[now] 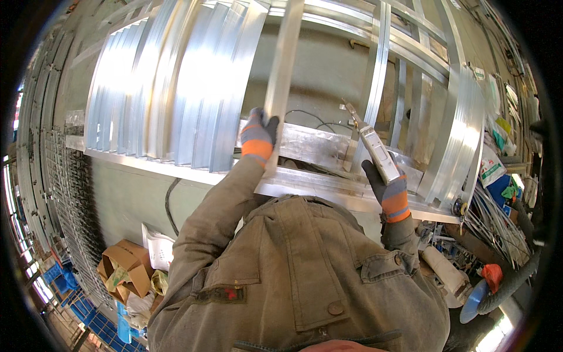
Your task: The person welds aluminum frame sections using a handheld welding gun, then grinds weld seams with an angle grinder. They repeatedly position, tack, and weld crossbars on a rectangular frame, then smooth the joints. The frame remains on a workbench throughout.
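Observation:
My left hand (258, 138), in a grey and orange work glove, is closed round the near end of a long metal profile (284, 64) that runs away from me across a metal frame. To its left, many shiny metal profiles (217, 88) stand side by side in a row. My right hand (389, 190), gloved the same way, grips a long light-grey hand tool (375, 149) with a narrow pointed tip. The tool slants up and left over the frame's openings; its exact kind I cannot make out. Another upright profile (375, 76) lies just beyond the tool.
The frame's near rail (328, 185) crosses right in front of my body. Lower left are a cardboard box (126, 267) and a wire-mesh stack (67, 193). On the right lie a bundle of thin rods (498, 229), a thick grey hose (516, 281) and plastic bags (491, 167).

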`<state>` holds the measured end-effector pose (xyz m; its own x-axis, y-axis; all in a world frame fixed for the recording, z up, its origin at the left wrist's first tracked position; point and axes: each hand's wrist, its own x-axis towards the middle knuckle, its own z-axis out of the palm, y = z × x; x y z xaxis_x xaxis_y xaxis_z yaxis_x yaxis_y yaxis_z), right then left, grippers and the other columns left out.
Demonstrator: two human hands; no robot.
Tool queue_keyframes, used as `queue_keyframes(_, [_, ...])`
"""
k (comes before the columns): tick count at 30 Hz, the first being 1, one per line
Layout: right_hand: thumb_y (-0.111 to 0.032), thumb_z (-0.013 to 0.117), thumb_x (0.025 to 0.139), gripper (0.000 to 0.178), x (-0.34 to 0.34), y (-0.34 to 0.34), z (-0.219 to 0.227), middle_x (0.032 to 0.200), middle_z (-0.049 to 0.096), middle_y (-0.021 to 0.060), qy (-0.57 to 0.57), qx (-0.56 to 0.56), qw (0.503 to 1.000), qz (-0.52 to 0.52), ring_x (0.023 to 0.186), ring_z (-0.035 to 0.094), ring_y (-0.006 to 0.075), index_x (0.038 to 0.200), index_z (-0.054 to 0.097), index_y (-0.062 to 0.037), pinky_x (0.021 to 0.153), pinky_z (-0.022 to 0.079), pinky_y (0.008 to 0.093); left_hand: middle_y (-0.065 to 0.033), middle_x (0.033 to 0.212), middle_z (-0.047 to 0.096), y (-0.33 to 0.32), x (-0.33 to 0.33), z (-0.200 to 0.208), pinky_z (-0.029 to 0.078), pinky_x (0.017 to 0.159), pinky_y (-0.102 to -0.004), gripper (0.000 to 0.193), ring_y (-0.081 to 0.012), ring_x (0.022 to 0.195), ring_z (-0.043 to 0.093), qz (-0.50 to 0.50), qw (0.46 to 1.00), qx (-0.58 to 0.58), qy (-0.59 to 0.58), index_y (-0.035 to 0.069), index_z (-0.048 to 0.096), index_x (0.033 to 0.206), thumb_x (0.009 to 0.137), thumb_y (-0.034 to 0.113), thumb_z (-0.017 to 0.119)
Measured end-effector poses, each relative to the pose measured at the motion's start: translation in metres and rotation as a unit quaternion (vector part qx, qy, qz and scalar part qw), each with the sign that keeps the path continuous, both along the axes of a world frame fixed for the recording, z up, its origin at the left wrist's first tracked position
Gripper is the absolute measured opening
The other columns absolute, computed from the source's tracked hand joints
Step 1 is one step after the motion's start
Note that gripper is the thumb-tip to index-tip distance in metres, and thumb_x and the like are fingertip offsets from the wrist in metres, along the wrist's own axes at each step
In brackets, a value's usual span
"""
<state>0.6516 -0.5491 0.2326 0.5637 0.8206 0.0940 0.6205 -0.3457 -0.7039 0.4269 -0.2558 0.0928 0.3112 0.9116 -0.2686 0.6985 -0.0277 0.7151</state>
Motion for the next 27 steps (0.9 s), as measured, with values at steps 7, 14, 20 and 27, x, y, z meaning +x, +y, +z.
queue_keyframes(7, [-0.027, 0.087, 0.102, 0.038, -0.001, 0.004, -0.008, 0.106, 0.079, 0.0194, -0.011, -0.013, 0.999, 0.027, 0.090, 0.078, 0.0410, 0.132, 0.076, -0.0062, 0.074, 0.061, 0.0472, -0.0234, 0.142, 0.076, 0.029, -0.100, -0.007, 0.059, 0.106, -0.0388, 0.067, -0.0282, 0.125, 0.074, 0.056, 0.987, -0.086, -0.125, -0.009, 0.065, 0.151, 0.101, 0.028, 0.088])
queue_keyframes(14, [-0.029, 0.086, 0.102, 0.038, -0.012, 0.010, -0.011, 0.112, 0.078, 0.0174, 0.007, -0.015, 0.999, 0.046, 0.090, 0.078, 0.0396, 0.131, 0.076, -0.0069, 0.074, 0.061, 0.0469, -0.0223, 0.138, 0.079, 0.042, -0.115, -0.023, 0.059, 0.107, -0.0398, 0.065, -0.0285, 0.122, 0.075, 0.017, 0.995, -0.092, -0.035, -0.007, 0.068, 0.149, 0.101, 0.032, 0.087])
queue_keyframes(20, [-0.029, 0.086, 0.102, 0.038, -0.017, 0.013, -0.010, 0.115, 0.078, 0.0158, 0.018, -0.026, 0.998, 0.049, 0.093, 0.079, 0.0378, 0.132, 0.076, -0.0079, 0.075, 0.062, 0.0471, -0.0221, 0.136, 0.080, 0.043, -0.116, -0.030, 0.059, 0.107, -0.0399, 0.063, -0.0282, 0.121, 0.076, 0.030, 0.993, -0.095, -0.061, -0.007, 0.070, 0.148, 0.101, 0.032, 0.087])
queue_keyframes(27, [-0.031, 0.084, 0.104, 0.038, -0.022, 0.018, -0.013, 0.114, 0.078, 0.0176, -0.024, -0.025, 0.996, 0.077, 0.093, 0.079, 0.0396, 0.134, 0.075, -0.0082, 0.073, 0.062, 0.0490, -0.0225, 0.137, 0.080, 0.040, -0.115, -0.023, 0.059, 0.106, -0.0380, 0.061, -0.0271, 0.121, 0.076, 0.023, 0.993, -0.092, -0.072, -0.007, 0.070, 0.147, 0.101, 0.031, 0.086])
